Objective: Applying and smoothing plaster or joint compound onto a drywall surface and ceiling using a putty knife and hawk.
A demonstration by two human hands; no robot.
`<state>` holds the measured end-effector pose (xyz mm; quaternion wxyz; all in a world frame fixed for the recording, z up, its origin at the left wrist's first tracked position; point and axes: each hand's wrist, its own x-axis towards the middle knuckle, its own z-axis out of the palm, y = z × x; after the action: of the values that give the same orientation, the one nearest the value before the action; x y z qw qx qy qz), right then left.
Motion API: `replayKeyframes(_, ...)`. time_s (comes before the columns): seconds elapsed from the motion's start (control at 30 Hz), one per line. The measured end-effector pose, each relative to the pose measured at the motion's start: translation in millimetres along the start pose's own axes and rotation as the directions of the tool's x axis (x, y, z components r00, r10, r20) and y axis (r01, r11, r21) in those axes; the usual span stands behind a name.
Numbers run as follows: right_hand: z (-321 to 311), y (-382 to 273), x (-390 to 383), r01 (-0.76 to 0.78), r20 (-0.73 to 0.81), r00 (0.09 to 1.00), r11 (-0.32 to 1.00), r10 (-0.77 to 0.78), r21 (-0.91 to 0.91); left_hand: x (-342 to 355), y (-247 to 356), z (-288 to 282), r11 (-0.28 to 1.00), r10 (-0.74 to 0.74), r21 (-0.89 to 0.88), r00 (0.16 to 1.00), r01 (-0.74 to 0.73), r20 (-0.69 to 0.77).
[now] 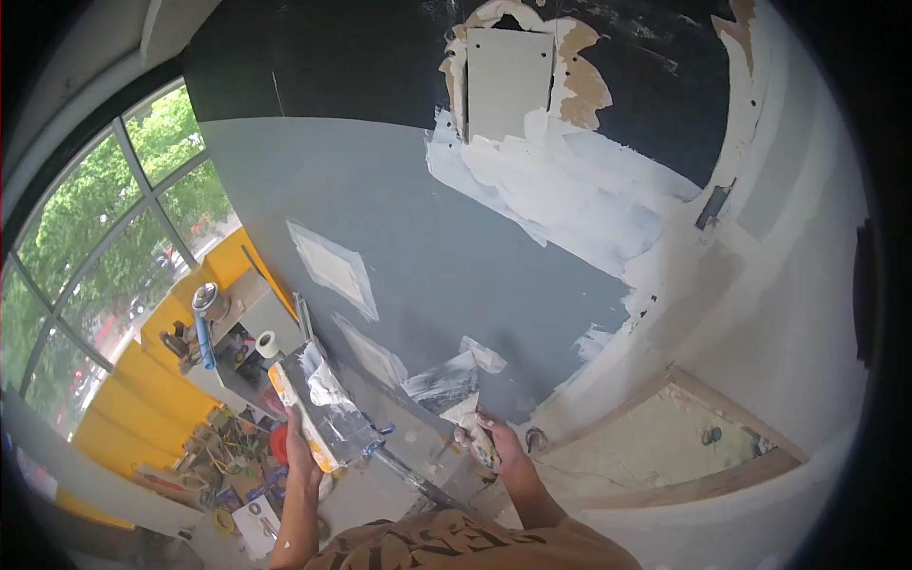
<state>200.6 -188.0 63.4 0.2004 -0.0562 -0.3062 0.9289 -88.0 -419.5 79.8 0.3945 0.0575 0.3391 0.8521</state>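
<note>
My left hand (302, 450) is closed on the yellow-and-white edge grip of a wide filling blade (334, 423). A lump of white putty (325, 382) lies on that blade. Closed round a smeared handle, my right hand (501, 445) holds a putty knife (445, 384); white streaks cover its broad blade, which points up and left before the grey lower wall (494, 256). Whether the blade touches the wall I cannot tell. Close to its tip is a small white filler patch (483, 354) on the wall.
Wet-looking white filler (560, 190) spreads below a pale board patch (510, 81) in the black upper wall. At left, a grey cabinet (255, 309) carries a can (209, 300) and a tape roll (268, 343). Mixed tools (233, 456) clutter the floor; a wood-framed recess (665, 446) stands right.
</note>
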Motion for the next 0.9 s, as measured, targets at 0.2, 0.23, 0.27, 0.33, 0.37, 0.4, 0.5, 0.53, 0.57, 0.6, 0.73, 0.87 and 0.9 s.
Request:
replayKeyframes(0.2, 30.2, 8.7, -1.6, 0.027, -0.011, 1.000, 0.995, -0.029, -0.091, -8.3, 14.8, 5.8, 0.999, -0.023, 0.040, 1.000, 0.023, -0.007)
replayKeyframes(0.23, 32.6, 9.3, -1.4, 0.040, -0.035, 0.998, 0.991, -0.045, -0.131, -6.2, 18.4, 7.4, 0.998, -0.040, 0.041, 0.999, 0.039, 0.010)
replayKeyframes(0.27, 38.1, 11.9, -4.6, 0.040, -0.064, 0.997, 0.985, -0.051, -0.168, -10.7, 23.9, 11.4, 0.997, -0.059, 0.040, 0.998, 0.059, 0.017)
replayKeyframes(0.33, 49.1, 9.5, -9.1, 0.009, -0.151, 0.988, 0.985, -0.035, -0.172, -11.6, 32.1, 21.4, 0.994, -0.067, 0.088, 0.998, 0.066, 0.008)
replayKeyframes(0.37, 57.9, 11.6, -14.6, -0.012, -0.221, 0.975, 0.983, -0.030, -0.185, -15.4, 39.3, 19.1, 0.988, -0.105, 0.111, 0.994, 0.103, 0.007)
replayKeyframes(0.4, 63.9, 13.6, -18.3, -0.017, -0.081, 0.997, 0.985, 0.002, -0.173, -17.3, 40.2, 13.8, 0.987, -0.084, 0.133, 0.996, 0.085, -0.014)
replayKeyframes(0.5, 84.9, 9.3, -38.5, -0.090, -0.220, 0.975, 0.949, 0.022, -0.301, -10.5, 30.8, 13.9, 0.986, -0.041, 0.161, 0.999, 0.036, 0.022)
replayKeyframes(0.53, 88.1, 11.4, -40.0, -0.097, -0.168, 0.984, 0.962, 0.055, -0.254, -11.9, 30.8, 14.6, 0.984, -0.042, 0.172, 0.999, 0.036, 0.031)
replayKeyframes(0.57, 93.1, 9.9, -37.4, -0.105, -0.114, 0.990, 0.971, 0.082, -0.214, -10.2, 32.2, 18.1, 0.984, -0.042, 0.176, 0.998, 0.033, 0.046)
replayKeyframes(0.6, 97.8, 9.5, -32.6, -0.123, -0.117, 0.988, 0.968, 0.099, -0.218, -9.3, 34.0, 21.2, 0.986, 0.006, 0.166, 0.998, -0.016, 0.066)
replayKeyframes(0.73, 120.2, 22.1, -26.8, -0.249, -0.259, 0.949, 0.934, 0.182, -0.255, -14.2, 39.2, 19.2, 0.979, 0.032, 0.197, 0.994, -0.052, 0.102)
replayKeyframes(0.87, 111.8, 54.6, -2.4, -0.273, -0.232, 0.943, 0.953, 0.238, -0.132, -14.4, 43.1, -5.6, 0.907, 0.077, 0.402, 0.987, -0.127, 0.139)
replayKeyframes(0.9, 109.4, 62.7, 2.3, -0.278, -0.159, 0.952, 0.957, 0.262, -0.082, -17.4, 44.2, -13.5, 0.913, 0.060, 0.392, 0.989, -0.110, 0.139)
